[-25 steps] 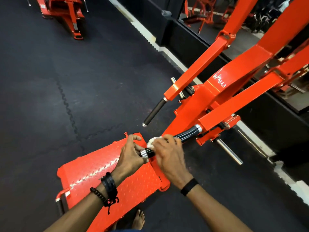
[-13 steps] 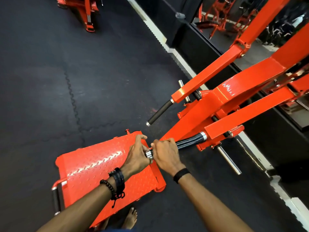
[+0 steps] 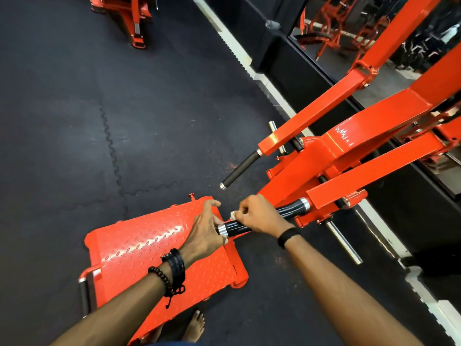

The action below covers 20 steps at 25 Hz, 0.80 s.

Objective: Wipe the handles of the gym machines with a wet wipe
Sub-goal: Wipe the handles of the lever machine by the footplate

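Note:
An orange gym machine (image 3: 354, 146) reaches in from the right with two black handles. The nearer handle (image 3: 290, 208) is glossy and wet-looking, with chrome collars at both ends. My right hand (image 3: 259, 214) is wrapped around its middle, pressing a white wet wipe (image 3: 233, 215) that peeks out by the thumb. My left hand (image 3: 205, 231) holds the handle's free chrome end (image 3: 222, 229), fingers loosely spread. The farther handle (image 3: 240, 168) is matte black and untouched.
An orange checker-plate footplate (image 3: 149, 248) lies on the black rubber floor under my hands. A chrome weight peg (image 3: 345, 244) juts out at lower right. Another orange machine (image 3: 129, 18) stands far left. A mirror wall (image 3: 324, 33) runs along the right. My bare foot (image 3: 194, 325) is below.
My right hand has slid with the wipe along the near handle from its free end toward the middle. My left hand stays at the chrome end.

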Each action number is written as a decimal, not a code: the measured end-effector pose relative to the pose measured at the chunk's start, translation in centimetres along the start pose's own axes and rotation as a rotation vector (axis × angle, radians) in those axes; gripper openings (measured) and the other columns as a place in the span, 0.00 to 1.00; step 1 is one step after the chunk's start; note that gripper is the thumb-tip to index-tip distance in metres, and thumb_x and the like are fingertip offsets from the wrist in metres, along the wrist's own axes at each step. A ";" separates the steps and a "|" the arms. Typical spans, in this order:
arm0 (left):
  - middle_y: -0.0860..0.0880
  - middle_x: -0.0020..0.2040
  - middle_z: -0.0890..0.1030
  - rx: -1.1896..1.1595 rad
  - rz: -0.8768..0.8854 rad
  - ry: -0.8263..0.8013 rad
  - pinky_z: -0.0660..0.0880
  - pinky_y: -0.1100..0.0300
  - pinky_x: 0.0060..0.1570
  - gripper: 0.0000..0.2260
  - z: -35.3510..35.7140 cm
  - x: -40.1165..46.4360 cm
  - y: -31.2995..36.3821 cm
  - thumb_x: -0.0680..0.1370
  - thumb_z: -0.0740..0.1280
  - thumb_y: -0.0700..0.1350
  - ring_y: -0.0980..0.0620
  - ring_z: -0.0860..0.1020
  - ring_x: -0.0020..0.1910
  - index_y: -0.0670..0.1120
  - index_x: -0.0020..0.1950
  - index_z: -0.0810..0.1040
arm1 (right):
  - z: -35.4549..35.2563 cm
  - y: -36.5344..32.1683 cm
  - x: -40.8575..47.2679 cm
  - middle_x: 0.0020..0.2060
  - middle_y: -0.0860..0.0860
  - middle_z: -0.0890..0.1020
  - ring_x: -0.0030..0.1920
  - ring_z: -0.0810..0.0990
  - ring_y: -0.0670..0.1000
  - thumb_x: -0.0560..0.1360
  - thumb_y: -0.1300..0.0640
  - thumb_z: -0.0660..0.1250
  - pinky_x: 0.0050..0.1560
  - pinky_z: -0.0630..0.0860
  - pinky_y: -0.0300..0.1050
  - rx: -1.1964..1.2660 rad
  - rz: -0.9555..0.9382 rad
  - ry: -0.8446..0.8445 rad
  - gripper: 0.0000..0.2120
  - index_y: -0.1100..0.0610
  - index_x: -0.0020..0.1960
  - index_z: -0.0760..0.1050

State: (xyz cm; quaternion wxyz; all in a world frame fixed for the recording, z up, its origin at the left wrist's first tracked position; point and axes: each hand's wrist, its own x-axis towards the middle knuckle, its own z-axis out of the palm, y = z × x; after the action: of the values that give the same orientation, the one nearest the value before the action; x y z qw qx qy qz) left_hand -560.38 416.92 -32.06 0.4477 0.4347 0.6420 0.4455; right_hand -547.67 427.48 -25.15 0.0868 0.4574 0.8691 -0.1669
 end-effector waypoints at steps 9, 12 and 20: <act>0.48 0.37 0.81 0.028 -0.004 -0.005 0.77 0.57 0.33 0.38 0.7 0.4 -0.6 0.62 0.74 0.28 0.55 0.79 0.35 0.46 0.68 0.65 | -3.4 3.4 -2.0 0.46 0.62 0.82 0.50 0.80 0.65 0.76 0.56 0.61 0.47 0.73 0.55 -0.349 0.046 0.025 0.07 0.59 0.47 0.73; 0.50 0.34 0.79 0.034 0.001 -0.006 0.74 0.54 0.30 0.35 0.9 0.2 -0.4 0.63 0.73 0.28 0.58 0.76 0.29 0.46 0.66 0.65 | 1.4 -1.3 -1.0 0.49 0.63 0.82 0.52 0.80 0.66 0.81 0.56 0.57 0.47 0.72 0.56 -0.197 -0.017 0.049 0.10 0.60 0.56 0.71; 0.48 0.37 0.81 0.005 0.021 0.019 0.79 0.51 0.40 0.38 0.6 0.0 -0.8 0.62 0.74 0.29 0.51 0.81 0.37 0.45 0.69 0.64 | -3.9 5.0 -1.2 0.52 0.59 0.82 0.56 0.80 0.62 0.81 0.48 0.57 0.50 0.73 0.52 -0.400 0.080 -0.049 0.13 0.55 0.52 0.74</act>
State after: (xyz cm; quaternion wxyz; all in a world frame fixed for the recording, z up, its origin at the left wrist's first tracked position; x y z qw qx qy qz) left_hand -559.90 416.89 -32.93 0.4359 0.4382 0.6427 0.4527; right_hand -542.81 430.61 -22.25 0.2035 0.4610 0.8638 0.0013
